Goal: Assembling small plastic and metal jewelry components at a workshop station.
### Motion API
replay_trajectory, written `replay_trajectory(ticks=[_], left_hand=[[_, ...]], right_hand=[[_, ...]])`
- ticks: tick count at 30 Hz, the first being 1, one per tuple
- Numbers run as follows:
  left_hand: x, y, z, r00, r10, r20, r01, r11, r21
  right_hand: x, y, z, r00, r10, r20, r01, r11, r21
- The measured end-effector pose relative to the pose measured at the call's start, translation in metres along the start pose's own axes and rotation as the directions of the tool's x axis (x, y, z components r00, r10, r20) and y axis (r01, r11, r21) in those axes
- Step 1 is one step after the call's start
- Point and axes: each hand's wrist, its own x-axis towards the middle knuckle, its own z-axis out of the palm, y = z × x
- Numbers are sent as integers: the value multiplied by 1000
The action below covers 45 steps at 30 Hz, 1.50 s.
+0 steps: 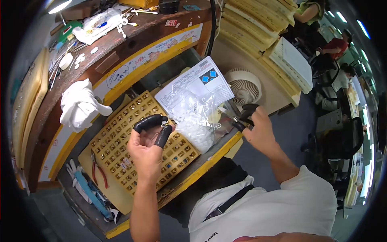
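My left hand (146,147), with black finger covers on thumb and forefinger, pinches a small shiny metal jewellery piece (164,124) above a yellow compartment tray (121,139). Its exact kind is too small to tell. The tray's many square pockets hold little gold-coloured pieces, several with blue. To the right, my right hand (260,131), also with black finger covers, grips a slim tool with a metal tip (234,118), pointing left; its kind is unclear. Between the hands, a clear plastic bag (195,129) of white packets lies over a printed sheet (169,99).
The tray lies in a yellow-edged drawer (201,168). Red-handled pliers (98,171) and blue-and-white tools (86,189) lie at its left. A white glove (82,105) rests on the bench edge. A round fan (244,86) and stacked yellow trays (258,24) stand beyond; people sit far right.
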Motion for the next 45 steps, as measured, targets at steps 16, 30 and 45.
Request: replay_trajectory(ticks=[16, 30, 45], left_hand=[[-2, -5, -1, 973, -137, 186, 175, 962, -207], [-7, -2, -11, 925, -171, 341, 270, 924, -269], [-10, -3, -7, 908, -146, 394, 269, 923, -276]], right_hand=[[-15, -26, -19, 842, 61, 536, -529, 289, 798], [-17, -91, 26, 624, -533, 571, -776, -340, 531], [-23, -94, 23, 610, -589, 531, -793, -450, 411]])
